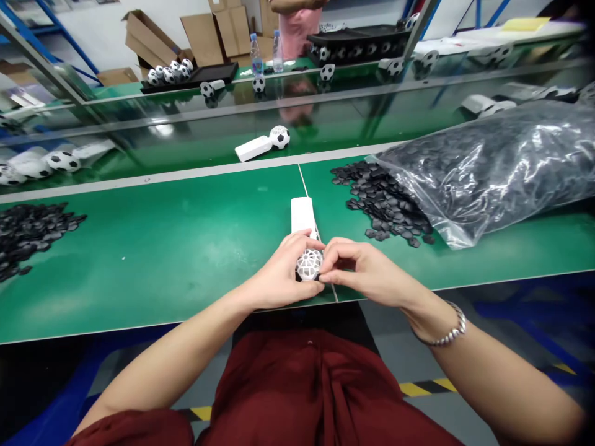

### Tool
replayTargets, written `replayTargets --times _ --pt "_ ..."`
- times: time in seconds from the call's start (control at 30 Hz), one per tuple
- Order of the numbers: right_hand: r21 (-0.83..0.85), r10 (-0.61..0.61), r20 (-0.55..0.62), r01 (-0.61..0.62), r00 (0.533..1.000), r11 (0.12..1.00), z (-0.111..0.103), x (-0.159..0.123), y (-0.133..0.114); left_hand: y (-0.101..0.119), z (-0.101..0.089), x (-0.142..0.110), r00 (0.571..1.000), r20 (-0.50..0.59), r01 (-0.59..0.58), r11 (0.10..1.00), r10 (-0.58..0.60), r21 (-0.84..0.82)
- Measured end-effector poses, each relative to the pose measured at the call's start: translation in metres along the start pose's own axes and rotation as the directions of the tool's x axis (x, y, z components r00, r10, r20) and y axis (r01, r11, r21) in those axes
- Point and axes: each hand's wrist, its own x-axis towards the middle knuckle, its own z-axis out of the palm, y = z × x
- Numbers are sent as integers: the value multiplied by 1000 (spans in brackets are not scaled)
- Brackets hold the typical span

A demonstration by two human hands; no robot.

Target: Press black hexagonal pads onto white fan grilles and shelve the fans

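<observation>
My left hand [284, 272] curls around the ball end of a white handheld piece [302, 214]. Its flat white handle points away from me on the green bench. The ball [309, 264] shows an open white lattice on top, with dark patches low on its sides. At the ball's right side, my right hand [351, 267] pinches a small black piece between thumb and fingertips, mostly hidden by them. A loose pile of flat black pieces [385, 204] lies to the right, spilling from a clear plastic bag [502, 167]. Another black pile [32, 232] is at far left.
Beyond the bench edge runs a green conveyor [186, 145]. It carries a white-handled soccer ball piece [279, 137] and several more at the left. Farther back are a black tray with soccer balls [199, 77], water bottles [256, 56], cardboard boxes [216, 37] and a person in pink [300, 31].
</observation>
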Motion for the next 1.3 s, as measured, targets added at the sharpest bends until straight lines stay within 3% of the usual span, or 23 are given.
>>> replayTargets --times 0.23,0.37,0.43,0.5,0.6,0.67,0.83,0.93,1.0,1.1,1.2,1.3 --pt "167 71 -35 -64 997 984 8 1 7 0 0 0 1000 -8 -20 1000 20 -9" --pt "217 81 -61 -66 995 974 13 -3 9 1 -4 2 998 41 -47 999 47 11" --pt "100 43 -135 -30 990 995 3 -9 12 0 -5 1 998 45 -35 999 34 34" --pt "-146 -24 -305 -22 952 989 -17 -21 20 -2 -4 0 1000 19 3 999 -4 50" --pt "-491 -149 -560 -182 815 852 -57 -44 41 -4 2 -2 998 -51 36 998 -34 51" --pt "-605 -198 -608 -287 769 743 -76 -57 56 -4 7 -2 994 -112 18 998 -12 57" --pt "-769 -223 -523 -343 823 539 -88 -64 75 1 11 -4 966 -257 81 978 -29 193" --pt "-829 -208 -467 -343 859 442 -87 -62 73 3 3 -9 969 -235 122 971 -72 205" --pt "-820 -200 -449 -313 871 480 -86 -61 67 3 -4 -14 980 -185 106 976 -70 192" --pt "-669 -155 -445 -212 882 712 -73 -55 54 2 -7 -19 987 -152 83 981 -57 175" --pt "-371 -77 -378 -75 922 926 -43 -45 35 -1 -7 -23 982 -179 93 983 -64 158" --pt "-194 -112 -288 57 951 979 -11 -32 19 -6 -11 -26 989 -145 54 988 -33 146"
